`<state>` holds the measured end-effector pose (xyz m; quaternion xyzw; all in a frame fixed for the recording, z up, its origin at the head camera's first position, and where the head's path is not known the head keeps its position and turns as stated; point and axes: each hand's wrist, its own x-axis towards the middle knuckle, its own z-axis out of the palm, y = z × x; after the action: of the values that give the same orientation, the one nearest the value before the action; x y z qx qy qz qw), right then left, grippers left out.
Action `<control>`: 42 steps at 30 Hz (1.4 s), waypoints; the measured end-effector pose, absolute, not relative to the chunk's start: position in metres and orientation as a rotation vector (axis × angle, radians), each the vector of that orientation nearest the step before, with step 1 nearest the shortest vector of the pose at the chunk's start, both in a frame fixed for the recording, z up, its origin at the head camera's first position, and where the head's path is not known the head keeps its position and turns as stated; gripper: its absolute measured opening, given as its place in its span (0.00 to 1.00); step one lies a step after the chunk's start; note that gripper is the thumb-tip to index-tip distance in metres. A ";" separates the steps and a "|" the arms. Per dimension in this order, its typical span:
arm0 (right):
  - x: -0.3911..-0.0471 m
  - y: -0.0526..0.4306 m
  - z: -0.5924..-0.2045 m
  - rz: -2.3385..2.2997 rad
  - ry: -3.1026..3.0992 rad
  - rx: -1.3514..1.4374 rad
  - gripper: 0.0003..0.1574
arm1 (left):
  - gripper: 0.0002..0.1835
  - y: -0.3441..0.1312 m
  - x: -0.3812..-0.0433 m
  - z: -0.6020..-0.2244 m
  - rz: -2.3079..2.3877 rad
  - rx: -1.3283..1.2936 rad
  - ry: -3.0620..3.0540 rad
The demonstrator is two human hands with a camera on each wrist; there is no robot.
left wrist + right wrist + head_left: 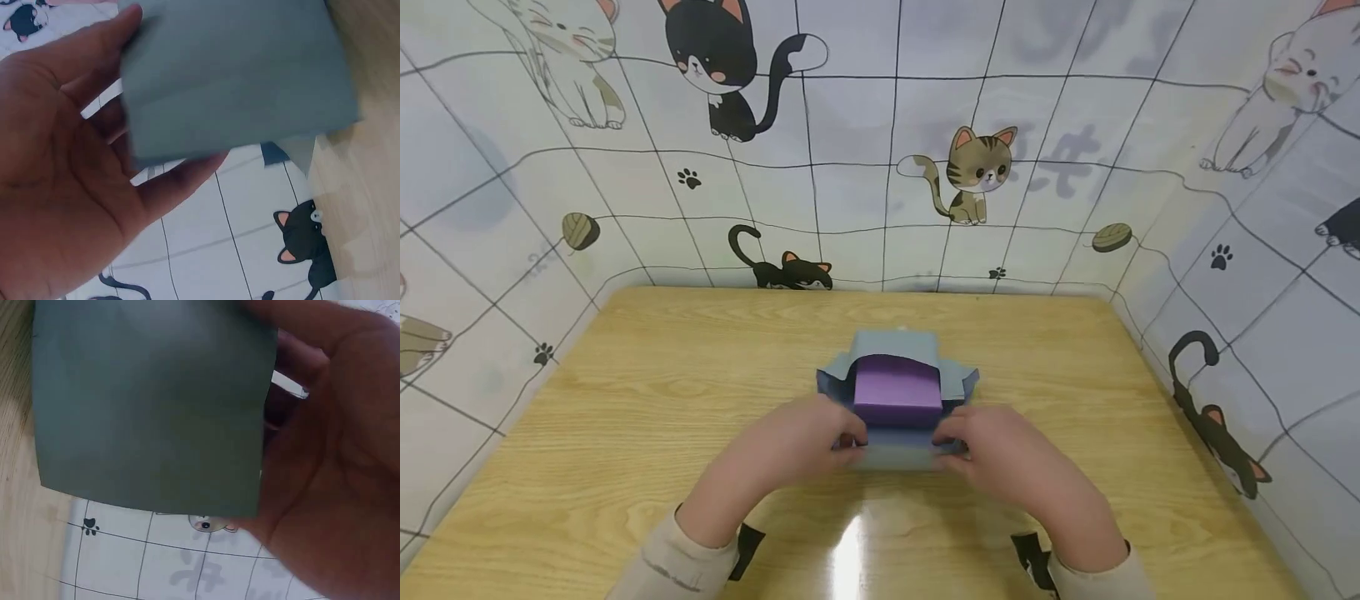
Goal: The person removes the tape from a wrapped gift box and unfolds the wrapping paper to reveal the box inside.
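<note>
A purple box (898,390) sits in the middle of a sheet of grey-blue paper (895,342). The paper's far flap bends up and over the back of the box, and its side corners stick out left and right. Near me, my left hand (801,437) pinches the left end of the front flap between thumb and fingers. My right hand (1007,450) pinches the same flap at its right end. In both wrist views the raised paper (237,81) fills much of the picture, with thumb and fingers at its side edge; it hides the box there.
All this stands on a light wooden table (662,392). Behind and at both sides rises a white covering (850,183) with grid lines and printed cats. Dark patches (747,550) show beside the sleeves, and light glares off the tabletop in front.
</note>
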<state>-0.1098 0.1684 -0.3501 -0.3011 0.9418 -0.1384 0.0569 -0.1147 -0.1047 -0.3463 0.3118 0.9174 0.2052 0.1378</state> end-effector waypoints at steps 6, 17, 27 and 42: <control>-0.097 0.173 -0.362 -0.608 2.528 -0.677 0.26 | 0.13 -0.106 -0.090 -0.357 0.584 0.730 2.527; -0.075 0.176 -0.393 -0.437 2.424 -0.513 0.55 | 0.43 -0.104 -0.059 -0.391 0.241 0.570 2.587; -0.062 0.186 -0.408 -0.212 2.540 -0.601 0.58 | 0.29 -0.098 -0.052 -0.389 0.183 0.710 2.622; -0.122 0.181 -0.357 -0.177 2.964 -0.912 0.32 | 0.29 -0.112 -0.132 -0.378 0.549 0.541 2.700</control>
<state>-0.1217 0.1812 -0.3571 -0.2935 0.9541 -0.0569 0.0177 -0.1318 -0.1118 -0.3784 0.1900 0.9482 0.1929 0.1659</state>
